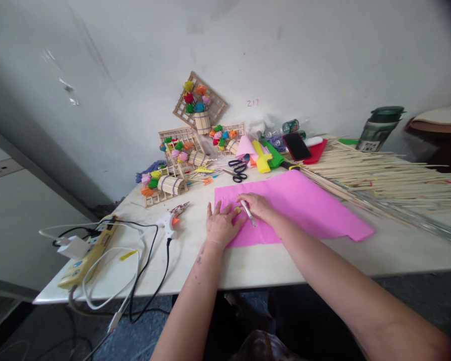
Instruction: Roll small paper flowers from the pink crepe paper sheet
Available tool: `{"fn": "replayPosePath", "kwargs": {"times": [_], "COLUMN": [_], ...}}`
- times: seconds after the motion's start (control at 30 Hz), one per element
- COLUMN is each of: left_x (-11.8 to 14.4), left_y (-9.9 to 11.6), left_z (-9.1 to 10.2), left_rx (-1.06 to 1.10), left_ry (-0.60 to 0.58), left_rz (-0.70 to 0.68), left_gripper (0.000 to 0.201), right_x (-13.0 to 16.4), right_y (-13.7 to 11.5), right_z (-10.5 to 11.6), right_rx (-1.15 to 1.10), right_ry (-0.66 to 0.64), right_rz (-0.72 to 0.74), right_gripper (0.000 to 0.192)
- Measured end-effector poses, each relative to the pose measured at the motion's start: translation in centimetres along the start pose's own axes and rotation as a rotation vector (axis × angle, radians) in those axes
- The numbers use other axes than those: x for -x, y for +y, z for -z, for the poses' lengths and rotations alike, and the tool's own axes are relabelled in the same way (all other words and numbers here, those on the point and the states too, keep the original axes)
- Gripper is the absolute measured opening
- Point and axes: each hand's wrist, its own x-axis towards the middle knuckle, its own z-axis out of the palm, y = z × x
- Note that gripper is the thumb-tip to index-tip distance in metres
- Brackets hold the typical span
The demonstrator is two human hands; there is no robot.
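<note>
A large sheet of pink paper (308, 205) lies on the white table in front of me. My left hand (223, 225) rests flat on the sheet's left part with its fingers spread. Close to its fingertips is a small yellow-green piece (237, 210) on the paper. My right hand (257, 205) grips a white pen (248, 214), whose tip end is hidden by the fingers near that small piece. Beyond the sheet lie black-handled scissors (238, 171).
Wooden lattice frames with paper flowers (199, 103) stand at the back left. A glue gun (169, 224), power strip (88, 258) and cables lie left. Thin sticks (391, 175), a phone (296, 146), folded coloured paper (263, 159) and a dark cup (379, 129) are back and right.
</note>
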Motion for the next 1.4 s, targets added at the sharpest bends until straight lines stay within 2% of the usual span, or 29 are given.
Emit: {"fn": "replayPosePath", "kwargs": {"times": [0.27, 0.47, 0.7, 1.13, 1.3, 1.4], "left_x": [0.2, 0.3, 0.2, 0.2, 0.2, 0.3], "left_y": [0.1, 0.3, 0.3, 0.6, 0.8, 0.8], "left_z": [0.0, 0.0, 0.0, 0.0, 0.0, -0.1], "left_rx": [-0.077, -0.136, -0.108, -0.108, -0.099, -0.074], "left_ry": [0.042, 0.03, 0.02, 0.058, 0.032, 0.031], "left_rz": [-0.04, -0.042, -0.035, -0.075, -0.067, -0.07], "left_gripper": [0.042, 0.047, 0.045, 0.046, 0.046, 0.047], "right_x": [0.4, 0.6, 0.5, 0.2, 0.3, 0.5], "right_y": [-1.0, -1.1, -1.1, -0.1, -0.5, -0.7], "right_z": [1.1, 0.8, 0.7, -0.4, 0.1, 0.6], "right_rx": [-0.195, -0.154, -0.149, -0.233, -0.264, -0.266], "right_ry": [0.028, -0.003, -0.042, -0.032, -0.062, -0.022], "right_rz": [-0.023, 0.037, 0.023, 0.027, 0.03, -0.013], "right_gripper": [0.018, 0.022, 0.027, 0.022, 0.023, 0.024]}}
